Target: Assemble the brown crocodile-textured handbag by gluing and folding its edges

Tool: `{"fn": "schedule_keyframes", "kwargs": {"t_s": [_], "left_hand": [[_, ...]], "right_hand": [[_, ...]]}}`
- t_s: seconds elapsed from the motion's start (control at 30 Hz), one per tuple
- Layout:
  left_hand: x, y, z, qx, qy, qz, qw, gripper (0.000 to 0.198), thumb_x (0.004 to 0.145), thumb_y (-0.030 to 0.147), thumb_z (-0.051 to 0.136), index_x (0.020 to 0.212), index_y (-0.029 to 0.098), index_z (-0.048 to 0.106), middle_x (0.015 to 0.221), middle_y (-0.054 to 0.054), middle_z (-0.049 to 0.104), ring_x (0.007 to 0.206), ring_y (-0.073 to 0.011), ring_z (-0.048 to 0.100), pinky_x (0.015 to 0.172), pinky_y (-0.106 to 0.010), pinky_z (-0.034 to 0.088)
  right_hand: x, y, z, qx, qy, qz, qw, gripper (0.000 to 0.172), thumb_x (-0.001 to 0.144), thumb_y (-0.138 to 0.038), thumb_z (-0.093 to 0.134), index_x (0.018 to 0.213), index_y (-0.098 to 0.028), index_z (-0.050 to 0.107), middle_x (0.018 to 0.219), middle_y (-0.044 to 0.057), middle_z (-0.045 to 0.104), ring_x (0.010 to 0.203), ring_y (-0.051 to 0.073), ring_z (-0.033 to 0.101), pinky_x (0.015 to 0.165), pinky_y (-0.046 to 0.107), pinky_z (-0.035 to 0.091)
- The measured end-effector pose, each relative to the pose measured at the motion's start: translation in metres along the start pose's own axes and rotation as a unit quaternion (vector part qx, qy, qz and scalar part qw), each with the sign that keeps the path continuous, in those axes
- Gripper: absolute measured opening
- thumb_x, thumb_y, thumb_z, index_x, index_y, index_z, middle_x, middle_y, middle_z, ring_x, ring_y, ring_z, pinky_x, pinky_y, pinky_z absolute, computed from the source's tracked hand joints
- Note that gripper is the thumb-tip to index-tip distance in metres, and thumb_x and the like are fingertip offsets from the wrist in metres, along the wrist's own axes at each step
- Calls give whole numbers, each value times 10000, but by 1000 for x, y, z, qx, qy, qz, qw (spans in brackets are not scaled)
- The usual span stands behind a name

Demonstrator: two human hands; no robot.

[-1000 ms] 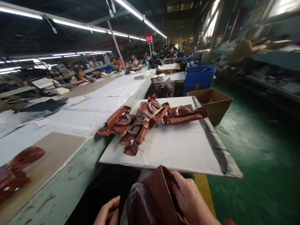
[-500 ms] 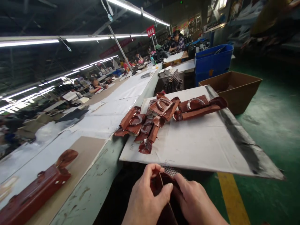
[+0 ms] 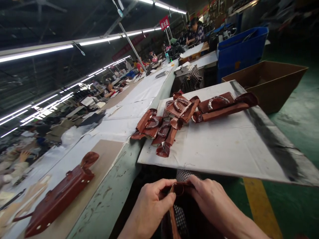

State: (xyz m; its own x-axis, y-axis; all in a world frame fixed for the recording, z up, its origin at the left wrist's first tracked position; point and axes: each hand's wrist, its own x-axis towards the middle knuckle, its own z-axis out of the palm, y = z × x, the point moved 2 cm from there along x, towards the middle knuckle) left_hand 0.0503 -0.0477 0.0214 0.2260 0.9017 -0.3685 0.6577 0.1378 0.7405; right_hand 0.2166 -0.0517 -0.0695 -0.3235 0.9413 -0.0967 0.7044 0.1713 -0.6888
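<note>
Low in the view, my left hand (image 3: 156,203) pinches the edge of a brown leather piece (image 3: 172,212) between thumb and fingers. My right hand (image 3: 208,196) grips the same piece farther along its top edge, its fingers partly hidden behind the leather. The edge curls into a small loop between the two hands. Much of the piece is dark or below the frame, so its full shape cannot be made out. Black-and-white checked cloth (image 3: 179,215) shows beneath it. Beyond my hands, several brown leather bag pieces with wrapped handles (image 3: 163,129) lie on a white board (image 3: 211,146).
To the left, a brown leather bag (image 3: 63,192) with metal studs lies on the long worktable (image 3: 107,179). A cardboard box (image 3: 271,83) and a blue bin (image 3: 240,49) stand behind the board at right. Co-workers (image 3: 195,33) sit farther back.
My view has turned left, so the table and bags sit farther right. My hands have spread slightly apart, and the leather edge between them now opens into a loop.
</note>
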Motion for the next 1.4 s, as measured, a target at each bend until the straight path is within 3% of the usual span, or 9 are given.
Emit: {"fn": "schedule_keyframes", "kwargs": {"t_s": [0.27,0.53,0.8,0.97,1.13,1.4], "left_hand": [[2,0,6,30,-16,12,999,294,924,308,554,1140,205,724,832,-7,739,838,-193,685,827,-263,531],[6,4,15,49,13,11,999,199,905,295,574,982,200,731,867,5,746,811,-173,681,751,-227,513],[5,0,18,36,11,1,999,178,904,261,573,980,191,717,873,-3,734,827,-177,689,765,-235,528],[2,-1,21,13,3,-3,1000,168,894,237,579,988,187,709,918,-7,741,810,-169,700,760,-222,539],[-1,0,23,-2,4,-1,1000,150,869,218,582,963,184,693,924,-23,736,814,-179,711,772,-234,560],[-5,-5,31,7,50,28,998,47,815,227,593,840,188,600,834,-22,645,718,-159,683,699,-225,587]], "right_hand": [[-2,7,-6,-24,-6,21,999,146,938,-213,538,980,-271,666,757,18,736,734,278,717,556,288,312],[-6,13,-8,80,-12,2,997,164,947,-237,553,984,-304,698,775,-20,736,754,229,719,607,266,391],[-7,16,-4,91,-21,3,996,213,932,-198,541,977,-300,723,787,-6,741,766,222,715,631,271,420],[-7,16,-8,205,5,-61,977,129,847,-241,689,972,-251,718,1087,10,708,986,185,656,819,244,455],[0,14,-7,289,-31,-47,956,131,796,-254,752,925,-243,730,796,-43,730,755,150,675,672,200,453],[8,8,-5,193,-3,-74,978,88,759,-252,794,811,-220,731,680,-42,698,629,124,638,584,192,386]]}}
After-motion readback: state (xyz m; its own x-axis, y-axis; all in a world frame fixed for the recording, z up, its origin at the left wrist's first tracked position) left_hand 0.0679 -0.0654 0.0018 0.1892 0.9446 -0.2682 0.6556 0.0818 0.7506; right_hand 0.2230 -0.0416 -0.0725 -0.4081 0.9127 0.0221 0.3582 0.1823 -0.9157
